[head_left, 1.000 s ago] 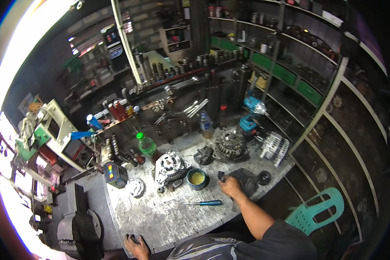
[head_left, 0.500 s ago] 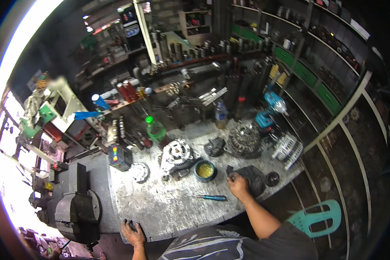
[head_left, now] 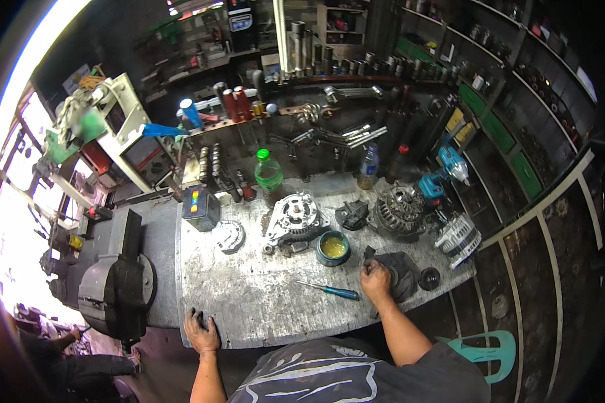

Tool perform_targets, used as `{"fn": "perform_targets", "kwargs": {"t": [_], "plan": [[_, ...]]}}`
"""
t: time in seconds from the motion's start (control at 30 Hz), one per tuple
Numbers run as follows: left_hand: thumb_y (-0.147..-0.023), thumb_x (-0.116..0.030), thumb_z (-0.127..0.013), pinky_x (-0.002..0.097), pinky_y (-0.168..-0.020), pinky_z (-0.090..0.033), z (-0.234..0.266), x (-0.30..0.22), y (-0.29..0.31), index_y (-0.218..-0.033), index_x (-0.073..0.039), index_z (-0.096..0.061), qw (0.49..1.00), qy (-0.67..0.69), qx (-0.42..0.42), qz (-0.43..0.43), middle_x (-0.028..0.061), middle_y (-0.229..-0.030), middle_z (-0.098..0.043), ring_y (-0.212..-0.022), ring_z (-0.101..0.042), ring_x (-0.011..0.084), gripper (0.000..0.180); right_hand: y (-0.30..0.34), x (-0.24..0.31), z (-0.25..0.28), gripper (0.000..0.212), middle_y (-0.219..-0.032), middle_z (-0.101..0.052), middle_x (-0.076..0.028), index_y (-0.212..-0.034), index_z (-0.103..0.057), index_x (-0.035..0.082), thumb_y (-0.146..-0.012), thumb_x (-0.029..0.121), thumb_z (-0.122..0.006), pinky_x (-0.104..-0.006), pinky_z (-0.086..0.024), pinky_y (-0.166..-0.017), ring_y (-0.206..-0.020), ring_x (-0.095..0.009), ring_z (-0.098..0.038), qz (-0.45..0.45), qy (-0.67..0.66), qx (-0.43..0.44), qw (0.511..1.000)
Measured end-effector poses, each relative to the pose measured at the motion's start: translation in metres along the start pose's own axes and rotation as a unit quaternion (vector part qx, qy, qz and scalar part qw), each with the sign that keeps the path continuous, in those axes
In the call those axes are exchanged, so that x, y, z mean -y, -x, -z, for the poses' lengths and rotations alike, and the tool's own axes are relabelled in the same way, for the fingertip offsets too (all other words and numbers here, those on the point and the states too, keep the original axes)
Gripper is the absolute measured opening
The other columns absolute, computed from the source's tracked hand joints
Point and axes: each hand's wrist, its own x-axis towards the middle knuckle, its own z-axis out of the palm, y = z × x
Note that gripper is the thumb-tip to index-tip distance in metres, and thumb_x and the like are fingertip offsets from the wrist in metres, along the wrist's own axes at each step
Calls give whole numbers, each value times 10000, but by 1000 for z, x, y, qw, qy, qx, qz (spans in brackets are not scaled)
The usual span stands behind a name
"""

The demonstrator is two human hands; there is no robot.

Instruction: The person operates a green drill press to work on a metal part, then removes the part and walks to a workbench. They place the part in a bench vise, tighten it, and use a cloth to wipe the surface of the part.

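My left hand [head_left: 202,330] rests with fingers spread on the bench's [head_left: 249,302] front left edge, holding nothing. At the front right, my right hand [head_left: 376,279] is closed at the left edge of a black rag [head_left: 402,263], its fingers gripping the cloth. A screwdriver [head_left: 339,292] with a blue handle lies to the left of that hand. Just beyond it stands a round pot [head_left: 333,248] of yellow grease. An opened alternator [head_left: 296,216] sits behind the pot, and a silver round cover [head_left: 228,236] lies left of it. A black ring-shaped part [head_left: 429,277] is beside the rag.
A big vise [head_left: 117,289] stands at the left. Along the back are a battery-like box [head_left: 200,208], a green bottle [head_left: 269,176], a clear bottle [head_left: 368,168] and a blue power tool [head_left: 444,174]. More alternators [head_left: 398,213] fill the right. A turquoise chair [head_left: 494,352] and a person [head_left: 67,363] are nearby.
The view has shifted, so the bench things sit differently in the picture. Both hands keep their places, the left on the edge and the right at the rag. A person shows more at lower left.
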Motion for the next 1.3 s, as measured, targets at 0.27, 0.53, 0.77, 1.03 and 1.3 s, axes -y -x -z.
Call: {"fn": "perform_targets", "kwargs": {"t": [0.27,0.53,0.77,1.03,1.3], "plan": [[-871,-290,-836,513,-1248,-380,10,-1,-1,-1227,-56,-735,999,9,-5,38,166,-1470,-635,-1440,-518,385,438,7,-6,-5,294,-1075,-737,-295,-1111,-735,-57,-915,160,-767,-556,-556,-903,-1026,-501,-697,32,2,33,999],[-964,-413,-748,509,-1317,-284,6,6,4,-1300,-103,-726,998,24,13,53,110,-1545,-589,-1516,-471,304,458,7,30,16,639,-1325,-729,-241,-1363,-701,42,-984,557,-682,-553,-576,-966,-1176,-413,-718,-56,201,132,969],[-989,-435,-712,477,-1323,-286,4,11,7,-1322,-100,-729,998,21,20,64,106,-1552,-589,-1522,-467,284,472,14,44,26,606,-1263,-744,-280,-1248,-752,-32,-979,510,-709,-547,-571,-963,-1126,-445,-726,21,199,118,973],[-960,-377,-746,479,-1304,-322,2,18,6,-1238,-72,-746,997,54,-10,52,124,-1482,-640,-1470,-522,309,412,18,28,20,530,-1156,-742,-341,-1160,-737,-129,-992,373,-726,-532,-538,-1010,-1105,-501,-693,144,168,147,964],[-946,-355,-760,471,-1268,-362,4,18,1,-1201,-51,-749,996,71,-10,54,126,-1445,-659,-1442,-541,321,397,19,17,14,453,-1115,-745,-337,-1174,-724,-121,-1029,306,-680,-533,-499,-1062,-1154,-507,-661,215,133,165,953]]}}
